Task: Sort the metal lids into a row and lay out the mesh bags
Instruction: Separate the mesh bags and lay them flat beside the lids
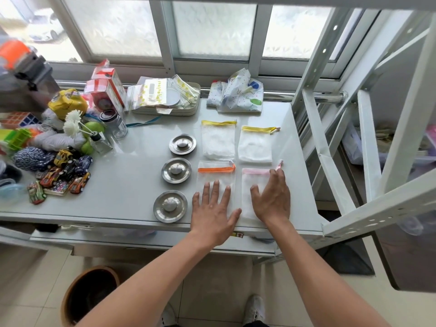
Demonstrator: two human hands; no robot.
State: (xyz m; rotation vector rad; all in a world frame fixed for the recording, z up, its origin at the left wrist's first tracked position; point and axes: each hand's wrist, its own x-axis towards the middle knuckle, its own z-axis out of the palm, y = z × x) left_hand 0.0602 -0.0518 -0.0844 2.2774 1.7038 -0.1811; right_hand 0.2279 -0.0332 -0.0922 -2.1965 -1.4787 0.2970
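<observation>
Bare forearms, no sleeves; white shoes [254, 309] below.

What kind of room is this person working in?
Probably a home balcony or utility corner, not a workshop. Frosted sliding windows run behind the table, household clutter such as toy cars is heaped at its left, and a metal rack stands alongside.

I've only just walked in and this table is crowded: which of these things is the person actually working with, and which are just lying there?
In use:
- three metal lids in a row
- four mesh bags
- left hand flat on the orange-banded bag
- right hand flat on the pink-banded bag

Just lying there:
- toy cars
- glass jar
- puzzle cube
- tray of packets
</observation>
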